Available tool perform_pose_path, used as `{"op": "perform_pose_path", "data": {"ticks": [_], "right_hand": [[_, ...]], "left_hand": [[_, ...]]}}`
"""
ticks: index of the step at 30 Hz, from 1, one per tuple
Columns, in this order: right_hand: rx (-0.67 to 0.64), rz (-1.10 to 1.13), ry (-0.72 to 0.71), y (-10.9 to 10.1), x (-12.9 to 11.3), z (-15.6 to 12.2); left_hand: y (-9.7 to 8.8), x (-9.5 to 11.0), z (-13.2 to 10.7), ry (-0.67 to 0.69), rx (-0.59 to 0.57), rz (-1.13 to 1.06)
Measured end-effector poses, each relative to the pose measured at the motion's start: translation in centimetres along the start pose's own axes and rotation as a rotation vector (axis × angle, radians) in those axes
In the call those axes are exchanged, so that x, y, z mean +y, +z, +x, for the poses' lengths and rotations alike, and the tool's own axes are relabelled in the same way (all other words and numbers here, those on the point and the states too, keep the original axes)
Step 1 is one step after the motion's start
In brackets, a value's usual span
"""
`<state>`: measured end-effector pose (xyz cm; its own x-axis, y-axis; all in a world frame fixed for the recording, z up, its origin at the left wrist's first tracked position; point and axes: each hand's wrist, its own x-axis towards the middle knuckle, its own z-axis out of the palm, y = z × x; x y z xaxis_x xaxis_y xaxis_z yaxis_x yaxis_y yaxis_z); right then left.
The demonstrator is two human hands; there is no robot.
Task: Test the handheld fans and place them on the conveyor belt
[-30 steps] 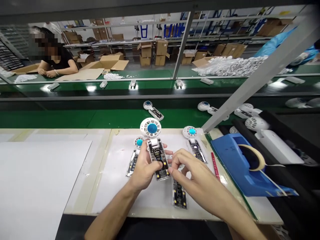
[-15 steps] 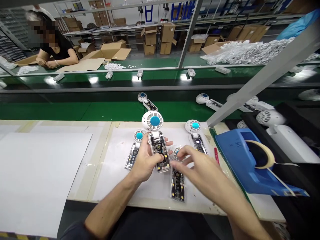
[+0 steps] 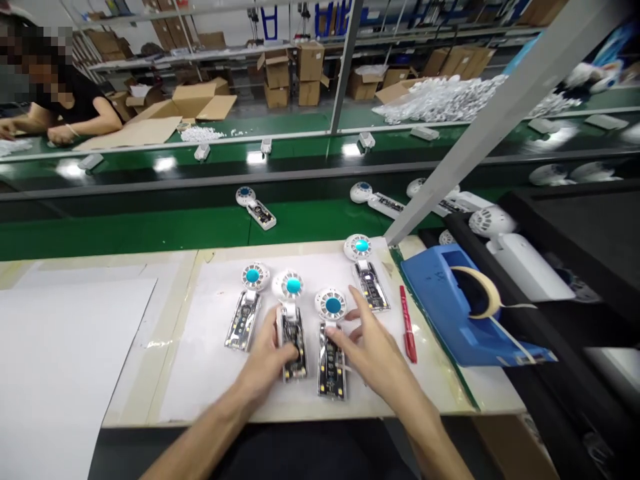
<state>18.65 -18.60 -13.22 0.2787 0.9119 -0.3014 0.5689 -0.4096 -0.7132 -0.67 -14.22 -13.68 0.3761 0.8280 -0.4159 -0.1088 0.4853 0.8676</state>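
My left hand (image 3: 267, 353) is closed around the circuit-board handle of a handheld fan (image 3: 295, 343), thumb across its front. That fan has a round white vented head with a blue centre and lies low over the white sheet. Just right of it is a second fan (image 3: 332, 363), its dark board facing up. My right hand (image 3: 373, 343) is over this one with fingers apart; the thumb tip is at its neck, and whether it presses there I cannot tell. Another fan (image 3: 243, 320) rests to the left, and one more (image 3: 370, 283) lies behind my right hand.
A red pen (image 3: 408, 327) and a blue tape dispenser (image 3: 445, 287) are at the right. A slanted metal post (image 3: 465, 123) rises from the far edge. Beyond runs a green conveyor (image 3: 200, 223) carrying more fans. A co-worker (image 3: 65, 100) sits across, at left.
My left hand has lowered the fan it holds toward the sheet. My right hand has moved over the neighbouring fan. The view has swung to the right.
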Motion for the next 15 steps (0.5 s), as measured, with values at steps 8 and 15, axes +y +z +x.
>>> {"op": "perform_pose_path", "data": {"ticks": [8, 15], "right_hand": [[-0.141, -0.376, -0.131, -2.0, -2.9, 2.4], [0.102, -0.601, -0.149, -9.0, -8.8, 11.4]], "left_hand": [[-1.0, -2.6, -1.9, 0.064, -0.018, 0.406], [-3.3, 5.4, -1.6, 0.085, 0.057, 0.957]]}}
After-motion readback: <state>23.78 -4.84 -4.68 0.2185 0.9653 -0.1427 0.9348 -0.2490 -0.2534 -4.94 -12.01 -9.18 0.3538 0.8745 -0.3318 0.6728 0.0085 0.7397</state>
